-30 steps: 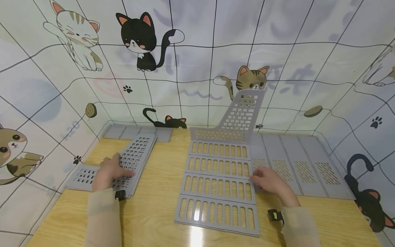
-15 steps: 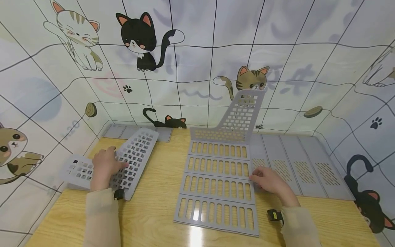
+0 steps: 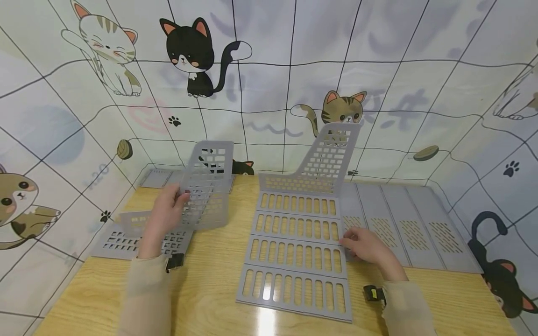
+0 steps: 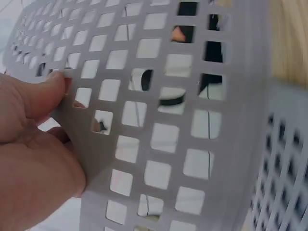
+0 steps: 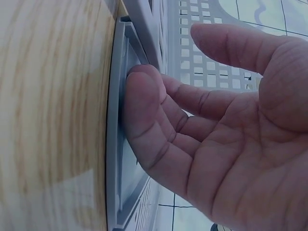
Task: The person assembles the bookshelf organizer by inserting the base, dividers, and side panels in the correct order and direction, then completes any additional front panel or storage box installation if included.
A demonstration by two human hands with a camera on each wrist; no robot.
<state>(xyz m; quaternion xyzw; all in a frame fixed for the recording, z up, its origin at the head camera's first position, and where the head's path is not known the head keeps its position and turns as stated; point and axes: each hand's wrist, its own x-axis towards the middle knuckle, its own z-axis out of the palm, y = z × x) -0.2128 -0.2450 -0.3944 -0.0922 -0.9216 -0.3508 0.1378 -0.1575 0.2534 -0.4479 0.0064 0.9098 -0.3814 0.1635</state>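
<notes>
My left hand (image 3: pixel 161 212) grips a grey perforated L-shaped panel (image 4: pixel 245 106) at its inner corner, thumb on the near face. This panel is raised and tilted above a similar perforated panel (image 3: pixel 185 245) lying at the left of the table. My right hand (image 3: pixel 365 245) is at the right edge of a flat grey slotted panel (image 3: pixel 294 273). In the right wrist view its fingers (image 5: pixel 144 120) are loosely bent against the panel's edge, and the thumb stands apart. Another perforated L-shaped panel (image 3: pixel 341 170) stands upright at the slotted panel's far end.
A wide grey board (image 3: pixel 403 205) with fold lines and slits lies right of the slotted panel. Smaller grey panels (image 3: pixel 155 179) lie at the back left. Walls covered in cat-print sheeting (image 3: pixel 269 84) stand behind and at both sides of the wooden table (image 3: pixel 210 289).
My left hand has lifted the upper L-shaped panel off the one beneath and tilted it up toward the back wall. The right hand and slotted panel stay almost the same.
</notes>
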